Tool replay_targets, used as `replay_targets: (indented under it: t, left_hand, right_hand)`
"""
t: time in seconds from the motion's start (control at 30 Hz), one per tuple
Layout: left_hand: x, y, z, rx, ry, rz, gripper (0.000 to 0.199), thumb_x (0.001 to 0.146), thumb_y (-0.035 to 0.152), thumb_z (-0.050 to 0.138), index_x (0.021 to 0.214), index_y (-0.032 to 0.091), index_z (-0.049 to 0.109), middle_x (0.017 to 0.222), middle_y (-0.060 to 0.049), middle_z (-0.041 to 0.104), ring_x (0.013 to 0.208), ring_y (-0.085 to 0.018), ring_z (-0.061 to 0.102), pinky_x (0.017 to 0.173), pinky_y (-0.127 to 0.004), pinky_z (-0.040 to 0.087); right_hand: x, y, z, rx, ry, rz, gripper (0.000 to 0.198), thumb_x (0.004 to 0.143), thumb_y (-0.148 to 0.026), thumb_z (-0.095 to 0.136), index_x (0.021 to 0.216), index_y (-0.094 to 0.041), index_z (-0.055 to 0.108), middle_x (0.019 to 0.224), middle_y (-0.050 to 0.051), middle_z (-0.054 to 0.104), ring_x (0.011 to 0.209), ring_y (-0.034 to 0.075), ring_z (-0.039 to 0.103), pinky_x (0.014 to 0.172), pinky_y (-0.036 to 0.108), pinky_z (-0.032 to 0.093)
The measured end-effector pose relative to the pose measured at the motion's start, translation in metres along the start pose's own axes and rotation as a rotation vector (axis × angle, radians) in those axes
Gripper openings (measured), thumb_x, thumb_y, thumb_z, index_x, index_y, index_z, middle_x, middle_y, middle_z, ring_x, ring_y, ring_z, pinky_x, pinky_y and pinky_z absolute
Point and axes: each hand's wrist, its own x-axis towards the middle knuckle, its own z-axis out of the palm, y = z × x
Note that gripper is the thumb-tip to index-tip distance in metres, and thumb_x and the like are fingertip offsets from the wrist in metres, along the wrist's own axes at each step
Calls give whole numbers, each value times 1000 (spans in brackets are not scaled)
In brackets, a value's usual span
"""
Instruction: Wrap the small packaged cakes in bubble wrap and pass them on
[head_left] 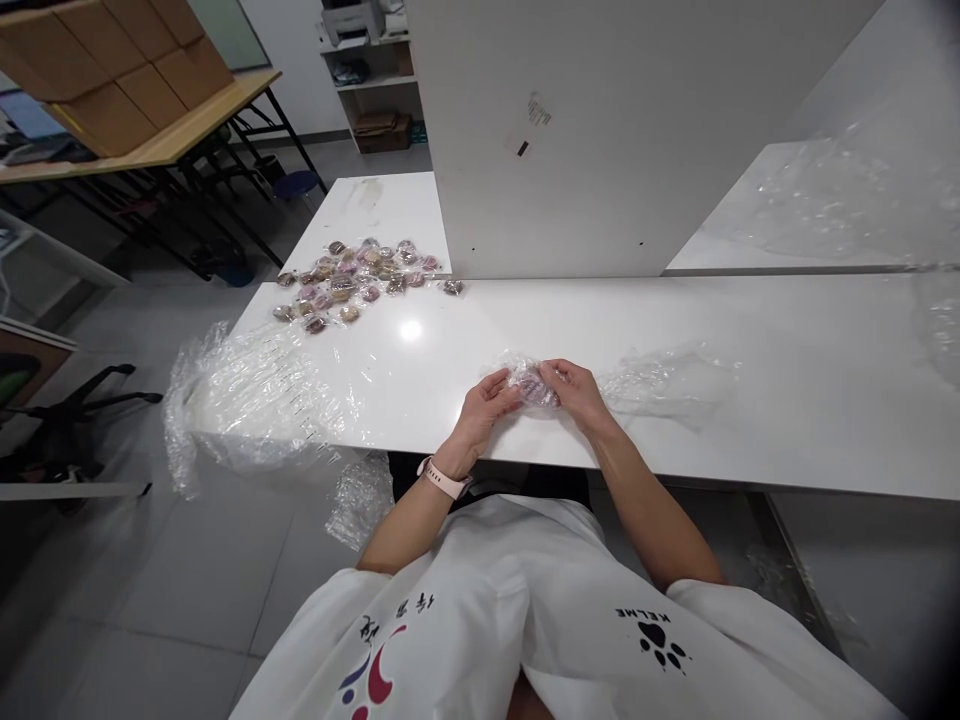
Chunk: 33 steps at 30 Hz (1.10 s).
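Here are the two hands, close together over the near edge of the white table (810, 380), and both are busy: the left hand (484, 405) has its fingers half curled at one side of a purplish round piece (534, 388) in clear bubbly plastic, while the right hand (576, 390) pinches the wrapping at the other side, thumb and fingers drawn in. That piece sits squarely between them, just above the tabletop or on it, I can't tell which; it looks roundish, with no clear long axis, and neither hand is nearer, since both touch it. Just beside the right hand lies a loose clear sheet (667, 385), and whether it joins the wrapping I can't make out. A pale watch band (444, 478) rings the left wrist. Off to the left, bubble wrap (255, 395) spills over the table edge, and beyond it sits a scatter of wrapped pieces (341, 290). Now the writing: the white shirt (480, 590) reads "KELME" above a black paw print (656, 637), with characters I can't read across the chest, and the upright panel (577, 200) bears a sticker (538, 110) too small to decipher.
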Motion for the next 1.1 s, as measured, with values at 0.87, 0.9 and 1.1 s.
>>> replay_targets:
  t: [0.87,0.9,1.1]
  left_hand:
    - [-71,16,-1,700,-552,54,36,85,40,70,113,19,68,65,2,60,57,-11,49,54,-23,38]
    - [-65,10,-4,682,-527,-8,37,82,41,72,110,17,69,63,3,59,54,-9,47,52,-22,35]
    - [-12,14,-23,285,-93,-127,39,60,36,86,80,16,59,59,4,56,49,-8,49,48,-21,42]
  right_hand:
    - [-4,-45,-6,474,-115,196,37,80,-57,69,86,-22,59,60,-5,53,49,9,47,51,23,47]
    - [2,-52,-7,421,-116,161,35,79,-55,71,86,-22,59,58,-6,49,48,9,44,51,22,46]
    - [-55,-93,9,-7,-539,-381,34,93,-54,55,89,-24,70,89,4,68,90,19,65,91,39,52]
